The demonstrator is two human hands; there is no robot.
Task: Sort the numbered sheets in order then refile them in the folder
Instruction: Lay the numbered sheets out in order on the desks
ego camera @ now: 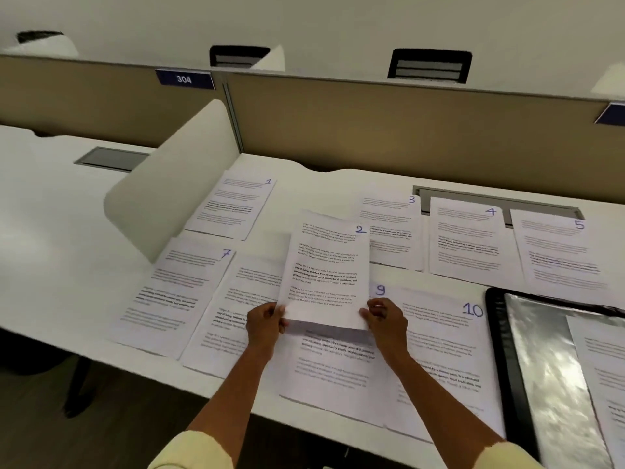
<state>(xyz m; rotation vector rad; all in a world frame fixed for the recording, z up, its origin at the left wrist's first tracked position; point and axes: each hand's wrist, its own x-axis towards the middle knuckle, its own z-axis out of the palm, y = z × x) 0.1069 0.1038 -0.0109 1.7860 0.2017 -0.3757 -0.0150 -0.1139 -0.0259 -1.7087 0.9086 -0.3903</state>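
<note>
Head view. Sheet 2 [326, 269] is held raised above the middle of the white bench [57, 231], its lower corners pinched by both hands: the left hand [264, 321] grips the lower left corner, the right hand [385, 319] the lower right, fingers curled round the paper's edge. Beneath and around it, numbered sheets lie flat in two rows. Far row, toward the bench's back edge: sheet 1 [233, 204] beside the white divider [176, 184], then sheet 3 [394, 231], sheet 4 [468, 238] and sheet 5 [558, 252] running toward the right edge. Near row, along the front edge: sheet 7 [172, 296] at left, an adjoining sheet [233, 309] whose number is hidden, sheet 9 [331, 363] under the raised page, and sheet 10 [443, 360]. The open black folder [507, 360] lies at the front right corner, a further sheet [605, 367] resting on its glossy sleeve. Pale yellow sleeves [192, 451] show at the lower frame edge.
</note>
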